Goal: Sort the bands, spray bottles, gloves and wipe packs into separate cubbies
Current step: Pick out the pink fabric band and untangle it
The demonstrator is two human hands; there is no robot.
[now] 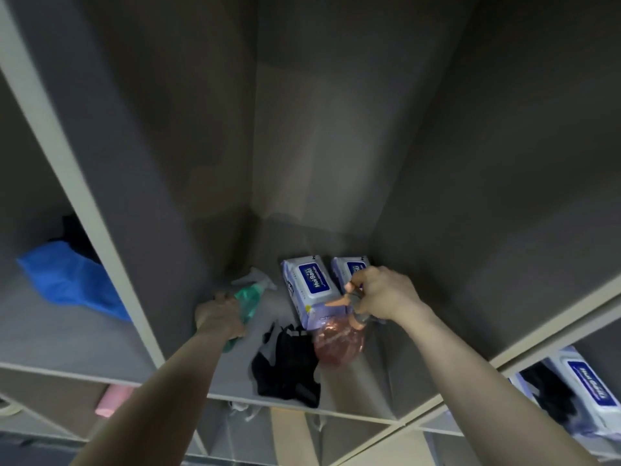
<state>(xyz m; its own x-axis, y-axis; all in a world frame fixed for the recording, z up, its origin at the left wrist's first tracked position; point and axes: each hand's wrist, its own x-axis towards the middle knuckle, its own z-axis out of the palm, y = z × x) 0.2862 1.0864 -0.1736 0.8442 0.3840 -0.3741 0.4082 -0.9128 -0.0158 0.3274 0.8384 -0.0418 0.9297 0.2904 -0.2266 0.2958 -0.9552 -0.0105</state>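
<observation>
Apparently clearing bottles from the mixed middle cubby (336, 410), left hand (220, 317) grips the green bottle (248, 299) and right hand (381, 292) pinches the orange bottle (339, 343) by its trigger, leaving gloves (285, 364) and wipe packs (307, 284) on the shelf.

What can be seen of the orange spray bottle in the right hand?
The orange spray bottle is translucent plastic with a rounded, reddish-orange body, blurred by motion. An orange trigger sticks out leftward from its head, with a greyish collar below. The right hand grips it at the head and neck, so the body hangs below the hand, in front of the wipe packs and beside the black gloves, inside the middle cubby. Whether its base touches the shelf floor cannot be told.
</observation>
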